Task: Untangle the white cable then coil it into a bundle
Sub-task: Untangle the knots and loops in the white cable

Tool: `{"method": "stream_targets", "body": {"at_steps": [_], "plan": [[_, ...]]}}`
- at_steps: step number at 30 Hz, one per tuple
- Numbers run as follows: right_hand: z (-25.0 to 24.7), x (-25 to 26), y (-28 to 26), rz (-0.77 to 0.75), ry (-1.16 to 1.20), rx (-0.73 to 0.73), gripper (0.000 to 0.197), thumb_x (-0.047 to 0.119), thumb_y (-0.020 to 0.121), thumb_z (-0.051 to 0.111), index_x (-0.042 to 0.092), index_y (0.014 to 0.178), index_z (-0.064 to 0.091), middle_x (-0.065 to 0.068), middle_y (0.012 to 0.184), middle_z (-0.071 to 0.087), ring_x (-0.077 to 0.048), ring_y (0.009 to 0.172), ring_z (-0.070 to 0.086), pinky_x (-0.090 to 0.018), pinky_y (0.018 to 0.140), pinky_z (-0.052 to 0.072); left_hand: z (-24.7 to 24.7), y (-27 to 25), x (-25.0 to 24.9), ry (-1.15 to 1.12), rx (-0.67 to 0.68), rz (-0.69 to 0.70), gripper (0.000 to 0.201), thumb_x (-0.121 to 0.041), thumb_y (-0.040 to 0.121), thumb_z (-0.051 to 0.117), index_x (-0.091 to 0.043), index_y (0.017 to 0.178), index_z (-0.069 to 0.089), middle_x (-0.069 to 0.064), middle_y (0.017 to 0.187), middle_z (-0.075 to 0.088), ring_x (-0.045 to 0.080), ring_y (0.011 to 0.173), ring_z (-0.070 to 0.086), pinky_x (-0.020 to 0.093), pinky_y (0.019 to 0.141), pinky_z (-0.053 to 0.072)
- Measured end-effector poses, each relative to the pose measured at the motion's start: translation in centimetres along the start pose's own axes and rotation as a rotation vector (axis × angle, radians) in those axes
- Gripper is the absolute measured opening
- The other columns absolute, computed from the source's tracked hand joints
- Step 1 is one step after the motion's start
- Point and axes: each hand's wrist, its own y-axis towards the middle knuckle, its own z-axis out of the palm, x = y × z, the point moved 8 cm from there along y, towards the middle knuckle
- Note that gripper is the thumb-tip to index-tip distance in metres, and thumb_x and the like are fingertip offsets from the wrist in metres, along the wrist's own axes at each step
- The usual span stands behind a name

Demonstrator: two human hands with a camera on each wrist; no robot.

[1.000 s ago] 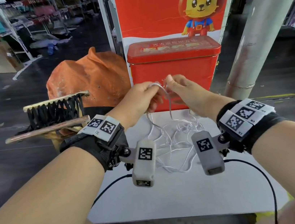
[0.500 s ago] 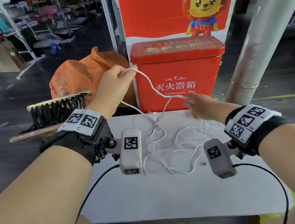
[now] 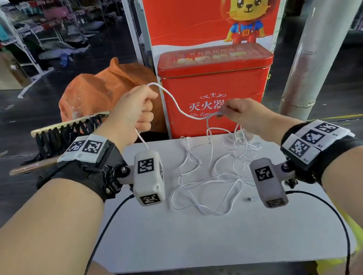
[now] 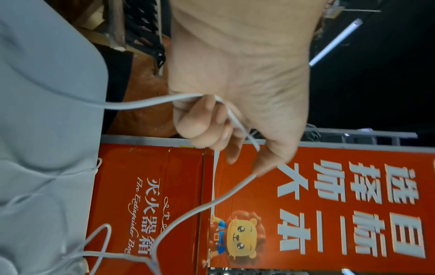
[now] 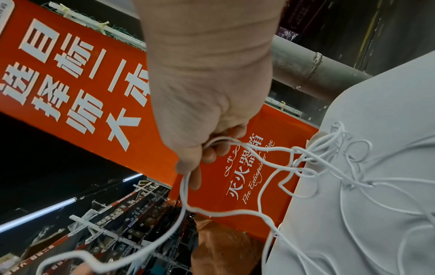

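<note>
White cable [image 3: 177, 105]: pinched in left hand [image 3: 133, 111] and right hand [image 3: 241, 111] fingers; feed slack slowly, tangle below on table [image 3: 190, 241].

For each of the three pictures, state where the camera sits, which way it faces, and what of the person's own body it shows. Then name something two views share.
Head: looks forward and down at both forearms, left hand, right hand, white table.
Left wrist: looks along the palm at fingers gripping the white cable.
Right wrist: looks along the right hand pinching the cable.
Shared: both wrist views show the red box.
</note>
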Motion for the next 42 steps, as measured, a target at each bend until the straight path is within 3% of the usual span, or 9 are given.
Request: {"method": "stream_targets", "body": {"at_steps": [4,8,11,14,20,30,34,38,42], "plan": [[0.3,0.3,-0.4,0.011,0.049,0.074,0.022,0.033,0.094,0.054,0.031,0.079,0.069,-0.018,0.073,0.051,-0.007,0.056,0.04,-0.017,0.052,0.032,0.7,-0.4,0.6,0.031,0.068,-0.033,0.034,-0.048,0.089,0.053,-0.019,0.071,0.051,-0.008,0.053,0.027,0.006,0.039,0.017,0.015,0.036,0.01],[0.7,0.9,-0.6,-0.021,0.137,0.121,0.016,0.031,0.091,0.059,0.029,0.081,0.071,-0.018,0.094,0.066,-0.015,0.084,0.052,-0.024,0.078,0.04,-1.1,0.0,0.1,0.156,-0.193,0.132,0.045,-0.046,0.097,0.042,-0.016,0.064,0.044,-0.005,0.051,0.028,0.009,0.039,0.024,0.018,0.037,0.019],[0.9,1.8,-0.7,-0.07,0.166,0.108,0.014,0.026,0.092,0.058,0.025,0.084,0.07,0.01,0.084,0.066,-0.004,0.085,0.057,-0.007,0.077,0.041,-1.7,0.6,0.7,0.548,-0.273,0.191,0.04,-0.037,0.1,0.04,-0.014,0.07,0.054,0.002,0.067,0.049,0.016,0.063,0.049,0.027,0.058,0.035],[0.6,1.9,-0.4,-0.054,0.158,-0.002,0.03,0.033,0.092,0.058,0.011,0.074,0.067,-0.005,0.072,0.057,-0.014,0.063,0.045,-0.021,0.064,0.04,-0.9,0.9,1.8,0.908,-0.218,0.237,0.023,-0.035,0.094,0.049,-0.026,0.08,0.065,0.007,0.1,0.06,0.03,0.103,0.054,0.037,0.089,0.042],[1.4,4.0,0.1,-0.128,0.093,-0.074,0.034,0.027,0.095,0.054,0.007,0.072,0.067,0.0,0.062,0.064,0.001,0.042,0.046,-0.009,0.049,0.036,7.4,-2.1,-0.1,0.845,0.219,0.49,0.031,-0.033,0.088,0.065,-0.003,0.085,0.067,0.004,0.072,0.058,0.011,0.063,0.047,0.022,0.059,0.037],[-4.0,2.9,-0.3,0.002,0.415,-0.553,0.03,0.032,0.096,0.051,0.017,0.073,0.062,0.005,0.058,0.063,-0.003,0.052,0.057,-0.015,0.053,0.043,2.1,0.6,4.4,0.269,0.002,0.078,0.021,-0.02,0.095,0.056,-0.009,0.08,0.066,0.007,0.079,0.063,0.012,0.058,0.056,0.014,0.047,0.047],[-4.2,2.5,-0.6,0.006,0.399,-0.476,0.029,0.031,0.098,0.044,0.019,0.073,0.051,0.005,0.048,0.046,-0.008,0.043,0.052,-0.024,0.052,0.043,1.1,1.0,5.4,0.648,0.019,0.096,0.028,-0.026,0.096,0.054,-0.001,0.095,0.068,0.007,0.079,0.061,0.012,0.065,0.057,0.023,0.063,0.047],[-2.0,4.1,-0.2,-0.073,0.327,-0.325,0.025,0.029,0.1,0.041,0.016,0.078,0.046,0.003,0.053,0.047,-0.011,0.043,0.05,-0.027,0.052,0.046,5.7,-1.4,2.0,0.48,0.277,0.267,0.053,-0.056,0.092,0.039,-0.02,0.128,0.054,-0.011,0.126,0.058,0.002,0.116,0.052,0.019,0.1,0.037],[-1.1,4.5,0.3,-0.124,0.305,-0.247,0.025,0.029,0.097,0.049,0.014,0.078,0.047,0.002,0.053,0.046,-0.011,0.041,0.045,-0.03,0.052,0.045,6.9,-1.7,0.4,0.461,0.288,0.316,0.04,-0.043,0.095,0.05,-0.006,0.084,0.06,0.018,0.091,0.067,0.026,0.087,0.064,0.038,0.097,0.046]]}}
